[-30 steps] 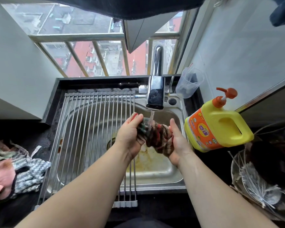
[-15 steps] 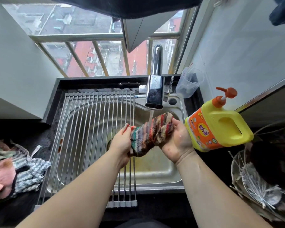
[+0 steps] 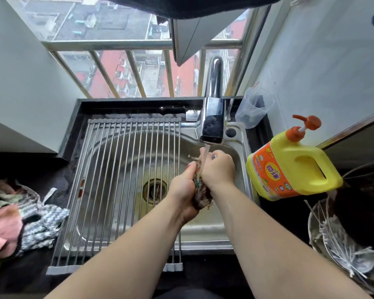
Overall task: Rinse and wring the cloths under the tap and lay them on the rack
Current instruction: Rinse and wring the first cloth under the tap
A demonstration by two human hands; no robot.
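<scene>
Rinsing the striped cloth [image 3: 200, 194] under the tap [image 3: 212, 124]

Left hand [image 3: 183, 188] and right hand [image 3: 217, 168] clench it between them; wringing likely follows.

Yellow detergent jug [image 3: 294, 169] stands near clear cup [image 3: 254, 111].

You can barely see the cloth [image 3: 200, 198]. It's squashed between the left hand [image 3: 183, 190] and right hand [image 3: 217, 169], with only a dark, smeary strip poking out, so the pattern's anyone's guess. The pile of cloths [image 3: 13, 212] on the tabletop [image 3: 30, 275] runs off the left edge, and the metal bowl [image 3: 311, 223] runs off the right. The dark fabric [image 3: 203, 7] up top is cropped too. The detergent bottle [image 3: 294, 167] label is too small to read. The left forearm covers the rack [image 3: 121, 169] at its near right corner.
</scene>
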